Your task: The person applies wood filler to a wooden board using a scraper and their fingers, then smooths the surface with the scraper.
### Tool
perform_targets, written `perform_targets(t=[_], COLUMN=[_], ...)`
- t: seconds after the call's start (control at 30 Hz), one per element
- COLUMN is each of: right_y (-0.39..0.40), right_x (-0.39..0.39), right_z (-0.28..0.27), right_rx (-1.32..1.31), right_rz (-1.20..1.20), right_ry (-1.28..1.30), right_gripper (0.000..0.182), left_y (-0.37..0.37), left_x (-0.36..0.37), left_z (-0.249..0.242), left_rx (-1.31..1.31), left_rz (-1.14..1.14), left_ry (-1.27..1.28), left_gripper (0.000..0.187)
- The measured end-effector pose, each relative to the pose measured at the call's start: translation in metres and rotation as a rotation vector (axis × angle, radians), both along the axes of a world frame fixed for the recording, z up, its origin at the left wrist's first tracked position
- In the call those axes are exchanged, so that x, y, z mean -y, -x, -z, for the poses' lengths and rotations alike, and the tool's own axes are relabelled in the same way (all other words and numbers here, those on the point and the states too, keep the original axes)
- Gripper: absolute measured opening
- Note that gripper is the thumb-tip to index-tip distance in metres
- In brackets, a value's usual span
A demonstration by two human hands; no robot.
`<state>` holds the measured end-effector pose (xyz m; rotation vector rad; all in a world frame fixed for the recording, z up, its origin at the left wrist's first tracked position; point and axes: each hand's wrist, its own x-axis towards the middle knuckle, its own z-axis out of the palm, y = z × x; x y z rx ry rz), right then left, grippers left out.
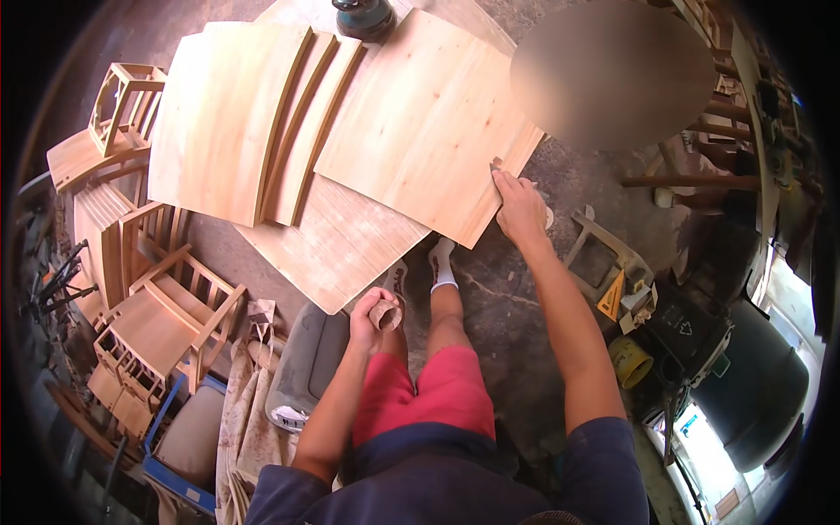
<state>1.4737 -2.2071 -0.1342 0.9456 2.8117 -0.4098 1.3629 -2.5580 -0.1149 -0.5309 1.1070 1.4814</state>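
Observation:
My left hand (363,325), in front of my left knee, is closed around a small brown, hollow, cup-like thing (384,316) with its round opening facing up. My right hand (522,206) is at the right side of a pale wooden panel (420,114), with the fingers pinched together. From the fingertips a small thin piece (496,166) reaches onto the panel near its edge; I cannot tell what it is. This panel overlaps another wooden board (350,236) beneath it. Several curved wooden panels (227,114) lie overlapping on the left.
Wooden chairs (166,315) stand at the left, near a blue-framed seat (188,437). A grey cushioned block (306,363) is by my left leg. On the right are a yellow triangle square (612,296) and a yellow bucket (630,361). A dark green container (366,17) sits at the top.

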Motion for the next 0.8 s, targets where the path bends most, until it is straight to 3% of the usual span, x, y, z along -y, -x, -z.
perform_targets(t=[0.4, 0.6, 0.8], right_y=[0.004, 0.001, -0.005], right_x=[-0.033, -0.017, -0.024], right_z=[-0.016, -0.01, -0.014], right_rx=[-0.057, -0.029, -0.045], right_rz=[0.137, 0.007, 0.132], right_ry=[0.134, 0.116, 0.153], right_gripper=[0.056, 0.052, 0.066], left_y=[-0.004, -0.001, 0.001], left_x=[0.0, 0.002, 0.0], left_z=[-0.001, 0.0, -0.001], left_rx=[0.017, 0.011, 0.022], left_rz=[0.011, 0.015, 0.005], left_ry=[0.024, 0.038, 0.045], left_gripper=[0.03, 0.03, 0.03])
